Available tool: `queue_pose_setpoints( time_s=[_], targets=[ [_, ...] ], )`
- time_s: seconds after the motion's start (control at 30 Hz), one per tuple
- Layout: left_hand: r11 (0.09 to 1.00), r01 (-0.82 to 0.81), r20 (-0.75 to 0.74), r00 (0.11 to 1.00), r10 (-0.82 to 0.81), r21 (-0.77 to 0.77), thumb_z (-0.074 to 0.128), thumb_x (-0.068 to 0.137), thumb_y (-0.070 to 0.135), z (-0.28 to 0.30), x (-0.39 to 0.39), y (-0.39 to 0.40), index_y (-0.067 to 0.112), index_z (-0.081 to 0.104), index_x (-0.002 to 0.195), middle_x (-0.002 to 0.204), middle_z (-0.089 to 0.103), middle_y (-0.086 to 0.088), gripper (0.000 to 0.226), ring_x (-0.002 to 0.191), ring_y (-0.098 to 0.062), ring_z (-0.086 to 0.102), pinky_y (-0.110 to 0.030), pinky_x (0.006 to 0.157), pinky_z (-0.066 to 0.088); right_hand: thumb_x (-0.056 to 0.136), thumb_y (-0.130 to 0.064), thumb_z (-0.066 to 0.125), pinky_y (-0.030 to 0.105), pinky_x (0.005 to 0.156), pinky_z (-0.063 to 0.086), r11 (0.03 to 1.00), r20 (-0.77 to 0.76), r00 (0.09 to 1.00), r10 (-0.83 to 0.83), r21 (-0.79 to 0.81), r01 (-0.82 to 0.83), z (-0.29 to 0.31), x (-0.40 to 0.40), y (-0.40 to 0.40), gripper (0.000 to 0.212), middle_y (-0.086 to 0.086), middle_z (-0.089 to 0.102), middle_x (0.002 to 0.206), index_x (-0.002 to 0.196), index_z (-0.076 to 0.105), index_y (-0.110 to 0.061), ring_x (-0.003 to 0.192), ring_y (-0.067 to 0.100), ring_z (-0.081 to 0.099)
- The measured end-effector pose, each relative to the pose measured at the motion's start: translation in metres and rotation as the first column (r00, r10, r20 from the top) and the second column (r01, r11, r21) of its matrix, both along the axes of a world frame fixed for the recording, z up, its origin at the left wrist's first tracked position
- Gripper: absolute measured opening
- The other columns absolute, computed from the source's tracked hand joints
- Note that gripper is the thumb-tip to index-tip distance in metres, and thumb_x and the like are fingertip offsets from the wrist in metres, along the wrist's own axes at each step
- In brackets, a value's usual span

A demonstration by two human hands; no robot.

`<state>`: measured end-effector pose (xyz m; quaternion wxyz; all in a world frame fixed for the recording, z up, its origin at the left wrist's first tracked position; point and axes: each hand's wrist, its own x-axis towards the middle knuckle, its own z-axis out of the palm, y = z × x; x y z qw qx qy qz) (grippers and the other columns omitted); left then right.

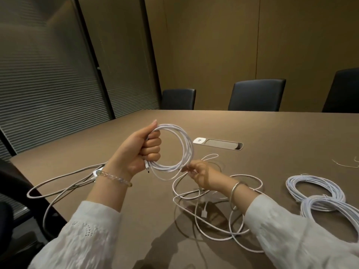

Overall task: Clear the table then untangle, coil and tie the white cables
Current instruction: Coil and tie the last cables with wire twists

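The person's left hand [144, 150] is closed in a fist around one side of a coil of white cable [174, 150], holding the loops upright above the brown table [272, 133]. A small plug end [147, 168] of that cable pokes down just below the fist. The right hand [202, 175] sits lower and to the right, its fingertips pinching the strand where it leaves the bottom of the coil.

From that pinch the loose cable [204, 208] trails down into an untidy sprawl of loops on the table, under and around the right wrist. At the right edge of the table lie two finished coils [314, 191], overlapping each other, well apart from the hands. Another cable [58, 183], greyer in this light, runs in long loops off the left side of the table behind the left wrist.

A recessed power socket panel [218, 143] is set in the tabletop beyond the coil. Three dark chairs [256, 97] stand along the far side. Both sleeves are white, and each wrist carries a bracelet.
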<state>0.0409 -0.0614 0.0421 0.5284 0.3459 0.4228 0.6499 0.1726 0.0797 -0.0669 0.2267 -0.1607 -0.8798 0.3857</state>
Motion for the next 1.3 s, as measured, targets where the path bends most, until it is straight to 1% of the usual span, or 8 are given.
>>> queue_pose_setpoints(
  time_s=[0.27, 0.43, 0.53, 0.63, 0.8, 0.97, 1.13, 1.3],
  targets=[
    [0.996, -0.067, 0.056, 0.996, 0.064, 0.051, 0.047, 0.093, 0.041, -0.003, -0.025, -0.026, 0.021, 0.037, 0.054, 0.052, 0.008, 0.010, 0.045, 0.040, -0.006, 0.005, -0.016, 0.032, 0.014, 0.086, -0.036, 0.072, 0.037, 0.066, 0.046, 0.969, 0.167, 0.955, -0.245, 0.075, 0.235, -0.006, 0.017, 0.051, 0.033, 0.014, 0.059, 0.064, 0.070, 0.071, -0.007, 0.065, 0.019, 0.050],
    [0.996, -0.082, -0.002, 0.997, 0.082, 0.024, 0.048, 0.092, 0.042, -0.010, -0.029, -0.025, 0.022, 0.036, 0.053, 0.052, 0.009, 0.009, 0.046, 0.041, -0.006, 0.005, -0.017, 0.032, 0.014, 0.078, -0.048, 0.075, 0.031, 0.069, 0.044, 0.919, -0.044, 0.919, -0.392, 0.032, 0.394, 0.008, 0.036, 0.061, 0.023, -0.003, 0.069, 0.065, 0.061, 0.073, -0.031, 0.069, 0.008, 0.058],
    [0.999, -0.047, -0.105, 0.993, 0.046, -0.003, 0.049, 0.093, 0.044, -0.014, -0.019, -0.018, 0.023, 0.033, 0.055, 0.050, 0.012, 0.009, 0.046, 0.041, -0.006, 0.007, -0.017, 0.034, 0.016, 0.079, -0.052, 0.072, 0.028, 0.058, 0.037, 0.927, -0.070, 0.932, -0.356, 0.098, 0.362, 0.026, 0.039, 0.051, 0.036, 0.000, 0.059, 0.053, 0.065, 0.074, -0.019, 0.054, 0.008, 0.046],
    [1.000, 0.004, -0.214, 0.977, -0.010, -0.028, 0.047, 0.095, 0.045, -0.016, -0.006, -0.010, 0.023, 0.030, 0.058, 0.050, 0.018, 0.009, 0.046, 0.041, -0.006, 0.014, -0.019, 0.038, 0.019, 0.084, -0.049, 0.069, 0.023, 0.052, 0.036, 0.957, -0.039, 0.970, -0.242, 0.156, 0.245, 0.049, 0.037, 0.030, 0.042, -0.008, 0.050, 0.047, 0.058, 0.069, -0.016, 0.048, 0.004, 0.041],
    [0.998, -0.025, -0.436, 0.900, 0.001, -0.050, 0.044, 0.099, 0.045, -0.016, 0.019, 0.000, 0.023, 0.024, 0.067, 0.056, 0.017, 0.005, 0.043, 0.045, -0.009, 0.018, -0.020, 0.043, 0.031, 0.092, -0.026, 0.065, 0.023, 0.057, 0.050, 0.990, -0.001, 0.995, -0.097, 0.107, 0.096, 0.072, 0.035, 0.007, 0.023, 0.003, 0.058, 0.061, 0.085, 0.076, -0.006, 0.051, 0.007, 0.054],
    [1.000, -0.020, -0.461, 0.888, 0.012, -0.014, 0.047, 0.096, 0.047, -0.012, 0.017, -0.008, 0.023, 0.028, 0.064, 0.059, 0.016, 0.003, 0.044, 0.047, -0.010, 0.018, -0.020, 0.042, 0.026, 0.099, -0.021, 0.052, 0.022, 0.062, 0.044, 0.988, -0.049, 0.999, -0.009, -0.152, 0.001, 0.074, 0.041, 0.009, 0.023, -0.009, 0.055, 0.060, 0.097, 0.073, -0.030, 0.061, 0.007, 0.045],
    [0.990, 0.134, -0.551, 0.824, -0.132, -0.037, 0.043, 0.097, 0.046, -0.005, 0.026, -0.015, 0.024, 0.036, 0.058, 0.058, 0.023, 0.004, 0.045, 0.049, -0.010, 0.025, -0.020, 0.047, 0.033, 0.089, -0.016, 0.070, 0.024, 0.066, 0.053, 0.965, -0.166, 0.986, 0.009, -0.258, -0.052, 0.077, 0.045, 0.019, 0.016, 0.003, 0.073, 0.081, 0.103, 0.074, -0.020, 0.069, 0.014, 0.062],
    [0.993, 0.121, -0.676, 0.732, -0.085, 0.006, 0.045, 0.095, 0.050, 0.004, 0.044, -0.015, 0.023, 0.055, 0.063, 0.063, 0.041, -0.001, 0.043, 0.059, -0.012, 0.044, -0.026, 0.060, 0.042, 0.082, -0.014, 0.075, 0.019, 0.056, 0.053, 0.947, -0.219, 0.976, -0.001, -0.314, -0.070, 0.081, 0.043, 0.017, 0.016, -0.003, 0.074, 0.072, 0.097, 0.070, -0.014, 0.062, 0.008, 0.068]
  ],
)
